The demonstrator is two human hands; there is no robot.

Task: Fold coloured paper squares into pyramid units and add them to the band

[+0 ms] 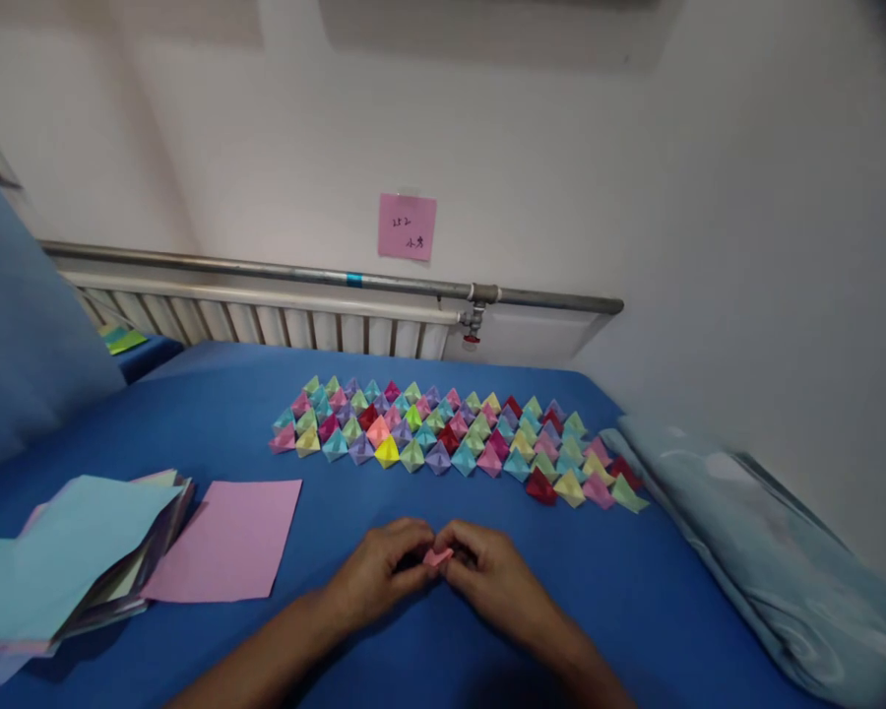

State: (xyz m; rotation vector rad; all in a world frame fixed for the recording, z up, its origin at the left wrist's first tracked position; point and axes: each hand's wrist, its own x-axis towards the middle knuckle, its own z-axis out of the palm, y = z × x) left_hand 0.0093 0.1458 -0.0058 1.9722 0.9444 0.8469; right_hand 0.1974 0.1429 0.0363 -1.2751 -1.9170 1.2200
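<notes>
Near the front middle of the blue surface, my left hand (pixel 384 566) and my right hand (pixel 491 571) meet fingertip to fingertip. Between them they pinch a small folded pink paper (pixel 437 557), partly hidden by the fingers. Both hands are closed on it. Beyond them stand rows of small folded paper pieces (pixel 411 456) in many colours, each with a raised point. Left of my hands lies a flat pink paper sheet (pixel 232 542), next to a loose stack of coloured paper sheets (pixel 81 551) with light blue on top.
The blue surface (pixel 340 640) reaches back to a white radiator (pixel 266 320) and a metal pipe with a red-handled valve (pixel 473 335). Folded light blue fabric (pixel 768 561) lies along the right edge. A pink note (pixel 407 226) is on the wall. A blue cloth (pixel 30 325) hangs at left.
</notes>
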